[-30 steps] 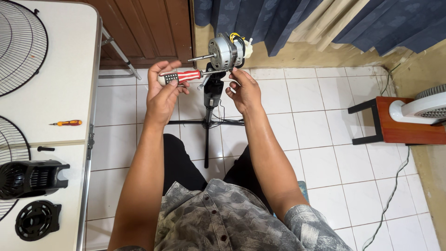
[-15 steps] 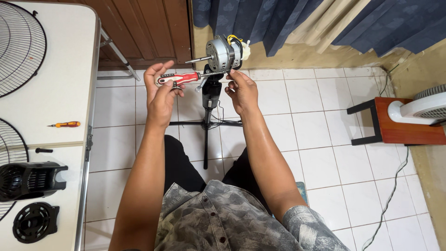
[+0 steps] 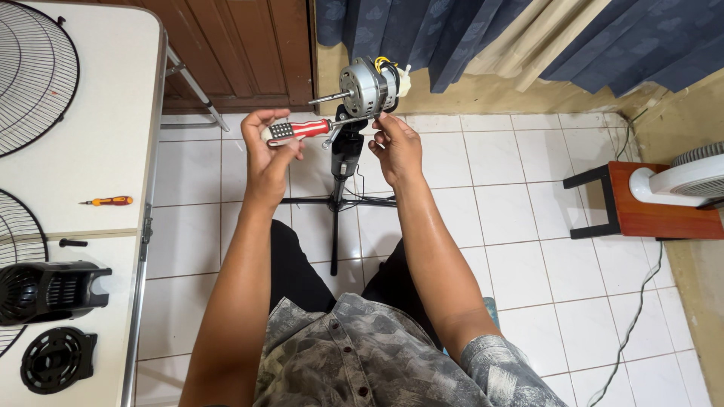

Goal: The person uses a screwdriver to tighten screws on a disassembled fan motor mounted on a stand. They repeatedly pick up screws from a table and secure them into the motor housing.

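Head view: the left hand (image 3: 268, 147) is gripping a red-and-white-handled screwdriver (image 3: 300, 130), fingers curled round it, tip at the bare silver fan motor (image 3: 367, 84) on its black stand, far centre; the right hand (image 3: 397, 147) is pinching beneath the motor, apparently loosening a screw that next needs steady turning

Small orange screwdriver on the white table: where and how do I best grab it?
Pinch the orange screwdriver by its thicker orange handle, coming straight down from above. It lies flat and alone on the white table, shaft pointing left, so the handle end is nearer the table's right edge.
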